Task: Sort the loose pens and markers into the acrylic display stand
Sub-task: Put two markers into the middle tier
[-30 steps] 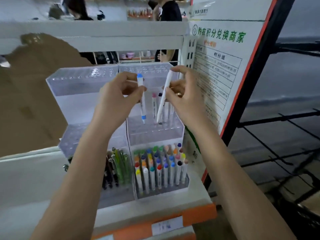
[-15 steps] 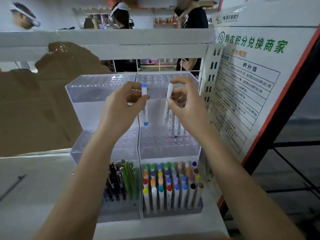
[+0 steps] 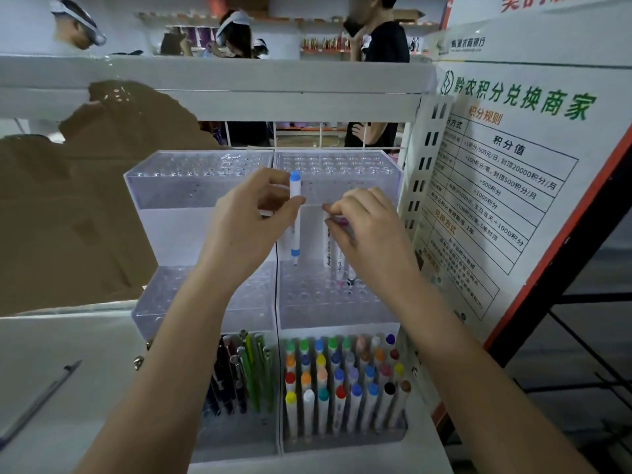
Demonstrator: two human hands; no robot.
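left hand (image 3: 246, 217): fingers pinch upright blue-capped marker (image 3: 295, 217) over acrylic display stand (image 3: 205, 186), middle tier. right hand (image 3: 366, 230): fingers curled on white marker (image 3: 330, 248) standing in the holes.

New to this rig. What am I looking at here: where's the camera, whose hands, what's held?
There is no machine: one wide-angle camera worn on a person's head looks forward and down at their two bare hands. In front stands a tiered acrylic display stand on a white shelf. Its bottom right tier is full of colour-capped markers; the bottom left holds pens. The left hand pinches a blue-capped marker upright over the middle right tier. The right hand pinches the top of a white marker standing in that tier. A loose pen lies on the shelf, left.
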